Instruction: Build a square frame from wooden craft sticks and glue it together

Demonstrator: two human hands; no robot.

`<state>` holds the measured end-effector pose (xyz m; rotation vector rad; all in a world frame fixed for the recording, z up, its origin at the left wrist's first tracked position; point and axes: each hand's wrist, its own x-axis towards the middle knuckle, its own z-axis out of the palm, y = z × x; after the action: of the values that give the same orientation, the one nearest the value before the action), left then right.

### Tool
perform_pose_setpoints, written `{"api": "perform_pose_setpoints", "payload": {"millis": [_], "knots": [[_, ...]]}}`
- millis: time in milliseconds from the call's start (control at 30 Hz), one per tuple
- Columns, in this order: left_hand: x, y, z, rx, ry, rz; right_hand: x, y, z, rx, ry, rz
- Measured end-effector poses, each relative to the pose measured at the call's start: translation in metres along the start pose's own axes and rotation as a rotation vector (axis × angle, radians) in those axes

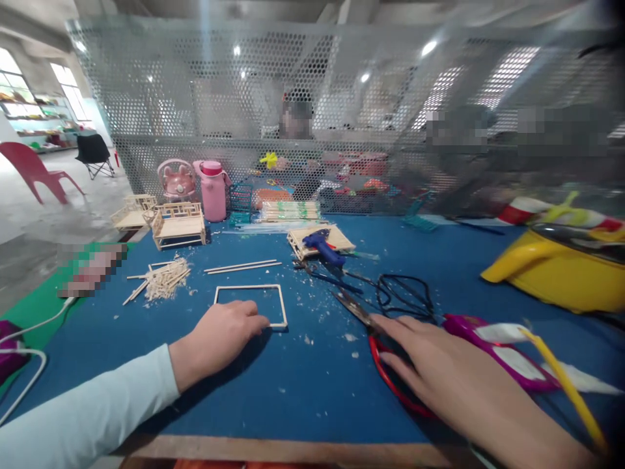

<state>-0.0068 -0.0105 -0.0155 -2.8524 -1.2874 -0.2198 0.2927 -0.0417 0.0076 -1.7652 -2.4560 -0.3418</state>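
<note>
My left hand (227, 339) is curled over the lower left of a small rectangular frame of thin wooden sticks (282, 303), its fingers pressed on the near side. That corner of the frame is hidden under the hand. On the right, my right hand (430, 358) lies over the red-handled scissors (375, 348), fingers around the handles, blades pointing away and to the left. Part of the handles is covered by the palm. Two loose sticks (243, 266) lie beyond the frame, with a pile of cut sticks (168, 279) to their left.
Miniature wooden benches (180, 225) stand at the back left near a pink bottle (213, 195). A blue glue gun (323, 247) rests on a stick panel (297, 244). A black cord (403, 293), purple object (517, 365) and yellow container (576, 267) occupy the right. A perforated metal screen (161, 78) closes the back.
</note>
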Motion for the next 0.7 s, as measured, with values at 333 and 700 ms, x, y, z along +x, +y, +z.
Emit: {"api": "perform_pose_setpoints", "payload": {"millis": [333, 700], "knots": [[0.014, 0.000, -0.002, -0.267, 0.307, -0.171, 0.090, -0.075, -0.011, 0.922, 0.245, 0.066], [-0.002, 0.016, 0.010, -0.167, 0.077, 0.072, 0.103, -0.074, 0.037, 0.567, -0.040, 0.095]]}}
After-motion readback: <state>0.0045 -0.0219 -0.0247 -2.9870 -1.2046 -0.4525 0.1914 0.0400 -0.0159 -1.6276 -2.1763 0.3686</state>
